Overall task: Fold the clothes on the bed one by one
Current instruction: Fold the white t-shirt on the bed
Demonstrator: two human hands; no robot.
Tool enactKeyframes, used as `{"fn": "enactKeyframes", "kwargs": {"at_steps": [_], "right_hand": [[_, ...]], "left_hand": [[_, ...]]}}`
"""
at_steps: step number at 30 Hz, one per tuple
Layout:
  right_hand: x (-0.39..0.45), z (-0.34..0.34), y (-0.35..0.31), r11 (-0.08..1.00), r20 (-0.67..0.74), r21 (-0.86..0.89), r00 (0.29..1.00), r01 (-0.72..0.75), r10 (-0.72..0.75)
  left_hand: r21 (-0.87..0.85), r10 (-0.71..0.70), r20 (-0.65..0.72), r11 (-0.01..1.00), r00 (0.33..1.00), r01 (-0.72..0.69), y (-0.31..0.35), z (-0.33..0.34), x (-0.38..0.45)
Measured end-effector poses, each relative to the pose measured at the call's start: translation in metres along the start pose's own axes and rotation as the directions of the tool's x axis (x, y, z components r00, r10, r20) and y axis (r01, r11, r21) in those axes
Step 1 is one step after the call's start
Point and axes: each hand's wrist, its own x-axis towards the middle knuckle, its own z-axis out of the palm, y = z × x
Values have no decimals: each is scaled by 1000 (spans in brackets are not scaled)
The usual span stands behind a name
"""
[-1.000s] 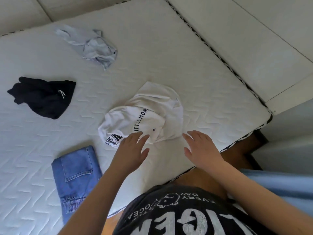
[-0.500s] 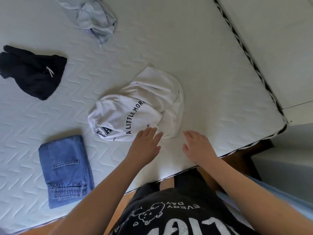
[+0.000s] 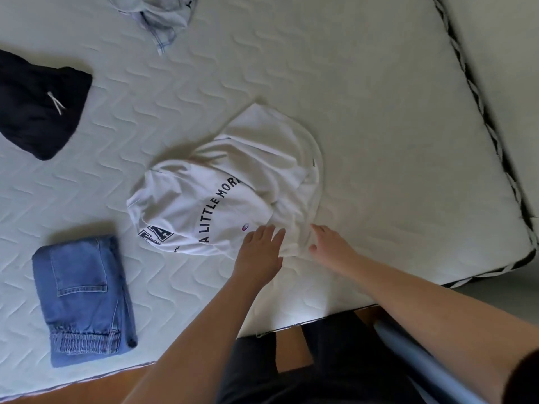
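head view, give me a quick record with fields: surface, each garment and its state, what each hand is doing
surface: white quilted mattress
white t-shirt: crumpled, unfolded, middle of the mattress, lettering showing
jeans: folded, near the front edge, to the left
black garment: bunched, far left
light blue garment: crumpled, top edge of the view, partly cut off
left hand: fingers straight, on the t-shirt's near edge
right hand: at the t-shirt's near right edge, touching the fabric; a grip cannot be told
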Motion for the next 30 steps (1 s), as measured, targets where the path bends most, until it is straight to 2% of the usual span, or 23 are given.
{"fn": "enactKeyframes", "kwargs": {"at_steps": [3,5,7,9,13,14,15,18,20,23,26,28,30], "right_hand": [[41,2,1,916,-23,368,983,-160,181],[65,4,3,791,-29,564,952,-236,305],[86,7,3,619,21,729,913,-292,406],[100,13,1,477,58,817,870,-323,489],[124,24,0,392,25,862,801,-320,599],[128,25,-1,366,33,879,807,-304,590],[131,26,-1,385,24,877,826,-287,563],[138,23,-4,545,-71,805,874,-234,481],[142,21,-6,548,-97,807,866,-220,490],[138,16,-10,433,-33,882,892,-186,451],[115,6,-19,310,-25,947,943,-84,333],[87,-4,-28,222,-6,974,974,-45,225],[53,-14,-38,205,11,978,995,-32,102]], "left_hand": [[-31,-5,-7,999,1000,5,-4,13,13],[-54,-19,-14,998,1000,18,-9,22,18],[-79,-28,-18,997,999,26,-14,29,22],[-105,-43,-25,994,999,41,-20,36,22],[-144,-72,-32,987,997,67,-34,48,17],[-152,-81,-29,985,996,75,-38,50,15],[-161,-90,-24,983,996,85,-41,53,13],[-176,-118,-4,978,993,116,-49,57,9],[-186,-129,5,974,992,128,-51,58,9],[-271,-146,21,951,989,147,-50,55,8],[-516,-208,19,836,978,188,-46,45,6],[-642,-242,-48,751,969,155,-40,35,3],[-684,-245,-142,725,959,84,-31,22,0]]}}
